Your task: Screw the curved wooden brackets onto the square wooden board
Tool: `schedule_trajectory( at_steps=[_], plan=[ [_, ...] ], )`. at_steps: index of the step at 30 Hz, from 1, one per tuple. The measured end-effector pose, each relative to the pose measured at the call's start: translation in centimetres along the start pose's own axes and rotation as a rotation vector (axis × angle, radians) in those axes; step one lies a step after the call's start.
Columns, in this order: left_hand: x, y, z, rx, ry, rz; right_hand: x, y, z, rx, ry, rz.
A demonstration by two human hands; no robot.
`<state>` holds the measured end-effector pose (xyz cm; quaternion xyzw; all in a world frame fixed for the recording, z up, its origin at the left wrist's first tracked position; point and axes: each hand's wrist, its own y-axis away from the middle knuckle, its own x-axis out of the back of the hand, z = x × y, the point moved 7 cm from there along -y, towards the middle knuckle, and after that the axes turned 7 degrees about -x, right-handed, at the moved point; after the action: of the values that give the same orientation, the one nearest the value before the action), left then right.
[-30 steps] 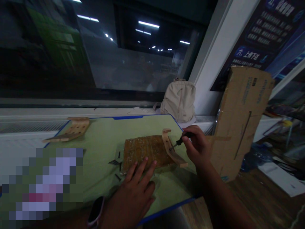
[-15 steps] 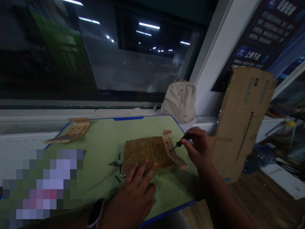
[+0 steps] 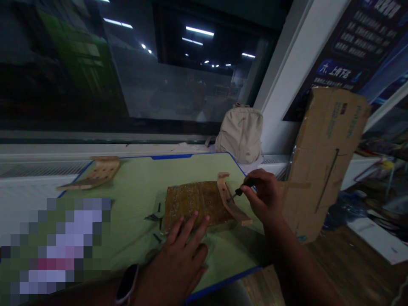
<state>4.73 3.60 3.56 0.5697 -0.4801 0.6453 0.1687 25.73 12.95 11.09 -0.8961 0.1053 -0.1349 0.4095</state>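
Near the right edge of the table (image 3: 137, 182), right hand (image 3: 265, 194) grips screwdriver (image 3: 239, 192), whose slant could cause slipping; left hand (image 3: 178, 261), open, touches brown panel (image 3: 204, 197)

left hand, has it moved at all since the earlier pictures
No, not visibly: the left hand has its fingertips on the same part of the brown panel, with no clear shift in any direction against the backpack.
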Motion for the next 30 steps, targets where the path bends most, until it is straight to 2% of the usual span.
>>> schedule_trajectory(
  at_steps=[3,6,9,11,13,18,23,26,30],
  plan=[
    [0.1,-0.1,0.0,0.004,0.002,0.004,-0.5,0.0,-0.3,0.036,-0.027,-0.103],
    [0.2,-0.1,0.1,-0.002,-0.014,0.016,-1.0,0.0,-0.2,-0.036,-0.123,-0.14],
    [0.2,0.0,0.1,-0.006,-0.016,0.024,-0.9,0.0,0.0,-0.08,-0.159,-0.075],
    [0.2,0.0,0.1,-0.009,-0.012,0.028,-0.4,0.0,-0.1,-0.038,-0.12,0.007],
    [0.1,0.1,0.0,-0.007,-0.006,0.027,-0.1,-0.1,-0.5,0.035,-0.041,0.022],
    [0.1,0.0,0.0,-0.002,-0.01,0.03,-0.8,-0.3,-1.7,0.148,0.077,-0.157],
    [0.3,0.0,0.0,-0.004,-0.012,0.025,-1.2,-0.3,-1.4,0.023,-0.045,-0.211],
    [0.3,0.0,0.0,-0.009,-0.011,0.027,-1.2,-0.2,-0.8,-0.024,-0.138,-0.145],
    [0.3,0.1,0.2,-0.015,-0.021,0.038,0.0,-0.2,-0.5,0.039,-0.142,0.04]
  ],
)
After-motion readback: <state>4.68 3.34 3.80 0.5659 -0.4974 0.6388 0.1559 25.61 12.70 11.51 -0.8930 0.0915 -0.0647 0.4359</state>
